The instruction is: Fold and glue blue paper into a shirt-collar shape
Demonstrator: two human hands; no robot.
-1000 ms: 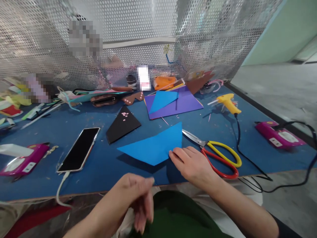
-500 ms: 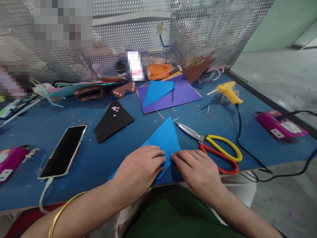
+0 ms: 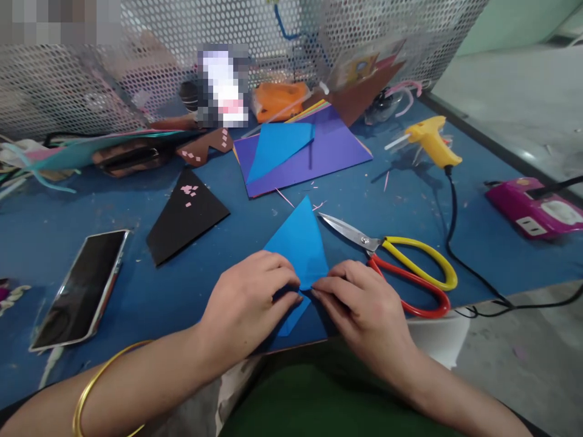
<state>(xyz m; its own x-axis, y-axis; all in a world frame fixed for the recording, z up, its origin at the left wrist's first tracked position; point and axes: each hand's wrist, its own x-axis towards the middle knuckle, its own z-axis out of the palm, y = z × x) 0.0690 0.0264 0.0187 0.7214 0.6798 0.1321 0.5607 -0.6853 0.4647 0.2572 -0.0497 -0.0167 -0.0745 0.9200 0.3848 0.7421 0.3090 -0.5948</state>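
A bright blue sheet of paper (image 3: pixel 304 233), folded to a point at its far end, lies near the table's front edge. My left hand (image 3: pixel 255 297) pinches its near edge between thumb and fingers. On the right side of the same edge, my right hand (image 3: pixel 359 300) pinches a lower corner. Part of the paper is hidden under my left hand. Just right of my right hand lies a pair of scissors (image 3: pixel 364 241) with one yellow and one red handle, blades pointing away to the left.
Beyond the blue paper lie a purple sheet stack (image 3: pixel 337 152) and a folded black paper (image 3: pixel 191 221) with pink bits. A phone (image 3: pixel 84 285) rests at left. At right are a yellow glue gun (image 3: pixel 430 139) with its cord and a magenta power strip (image 3: pixel 535 206).
My fingertips have shifted along the paper's near edge, and a flap there now stands slightly lifted. The whole view has tilted down and turned a little.
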